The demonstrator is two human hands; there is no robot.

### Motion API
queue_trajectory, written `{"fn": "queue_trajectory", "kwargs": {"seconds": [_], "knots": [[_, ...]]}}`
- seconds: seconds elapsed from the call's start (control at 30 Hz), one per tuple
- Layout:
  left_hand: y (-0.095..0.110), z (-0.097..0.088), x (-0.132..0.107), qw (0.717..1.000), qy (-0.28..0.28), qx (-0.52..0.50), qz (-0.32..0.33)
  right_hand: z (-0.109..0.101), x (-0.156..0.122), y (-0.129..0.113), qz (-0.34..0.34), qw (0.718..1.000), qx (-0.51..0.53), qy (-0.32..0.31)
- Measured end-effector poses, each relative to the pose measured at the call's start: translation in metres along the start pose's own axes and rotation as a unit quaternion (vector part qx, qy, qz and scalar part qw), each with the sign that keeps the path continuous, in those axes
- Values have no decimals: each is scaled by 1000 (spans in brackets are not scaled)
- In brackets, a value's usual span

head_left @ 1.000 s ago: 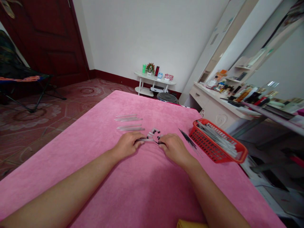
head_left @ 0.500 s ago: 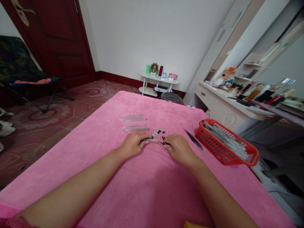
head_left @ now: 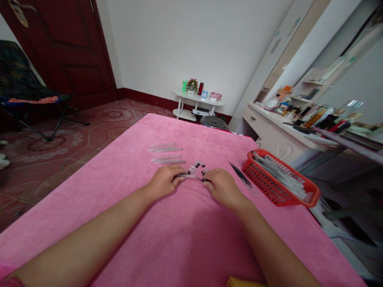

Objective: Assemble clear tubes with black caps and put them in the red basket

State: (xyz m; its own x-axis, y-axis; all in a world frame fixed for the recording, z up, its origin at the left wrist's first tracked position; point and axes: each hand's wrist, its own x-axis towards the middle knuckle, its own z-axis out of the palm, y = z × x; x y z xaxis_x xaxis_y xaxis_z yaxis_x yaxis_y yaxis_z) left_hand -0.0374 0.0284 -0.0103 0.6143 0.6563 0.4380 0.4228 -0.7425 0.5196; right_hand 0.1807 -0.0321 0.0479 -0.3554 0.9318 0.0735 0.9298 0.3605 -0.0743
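Note:
My left hand (head_left: 164,181) is closed on a slim, pale pen barrel (head_left: 189,175) that points right. Facing it, my right hand (head_left: 223,185) pinches a thin dark pen refill (head_left: 201,179), its tip close to the barrel's end; whether the two touch I cannot tell. Just beyond my fingers lie several small clear pen caps (head_left: 197,164) with black parts. Farther off to the left, pale pen barrels (head_left: 166,149) rest in two groups. Several dark, thin refills (head_left: 240,174) lie in a bundle to the right of my right hand.
A red plastic basket (head_left: 277,191) full of pale pen barrels stands at the right edge of the pink-covered table (head_left: 167,239). Something yellow (head_left: 243,283) shows at the near edge. Beyond are a dressing table (head_left: 278,139) with bottles and a small white stand (head_left: 196,97).
The whole view has shifted slightly, so everything appears a little farther left. Both hands keep their grips, and the pieces on the table lie as before.

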Motion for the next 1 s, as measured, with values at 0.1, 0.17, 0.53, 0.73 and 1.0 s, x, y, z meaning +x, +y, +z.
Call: {"fn": "queue_trajectory", "kwargs": {"seconds": [0.1, 0.17, 0.53, 0.73, 1.0], "knots": [[1, 0, 0, 1000, 0, -4, 0, 0, 0, 0, -2, 1000, 1, 1], [1, -1, 0, 1000, -1, -6, -1, 0, 0, 0, -2, 1000, 0, 0], [2, -1, -1, 1000, 3, -9, 0, 1, 0, -1, -2, 1000, 8, -2], [2, -1, -1, 1000, 0, -9, -8, 0, 0, -1, 1, 1000, 4, -6], [2, -1, 0, 1000, 2, -8, 0, 4, 0, 0, -2, 1000, -5, -7]]}}
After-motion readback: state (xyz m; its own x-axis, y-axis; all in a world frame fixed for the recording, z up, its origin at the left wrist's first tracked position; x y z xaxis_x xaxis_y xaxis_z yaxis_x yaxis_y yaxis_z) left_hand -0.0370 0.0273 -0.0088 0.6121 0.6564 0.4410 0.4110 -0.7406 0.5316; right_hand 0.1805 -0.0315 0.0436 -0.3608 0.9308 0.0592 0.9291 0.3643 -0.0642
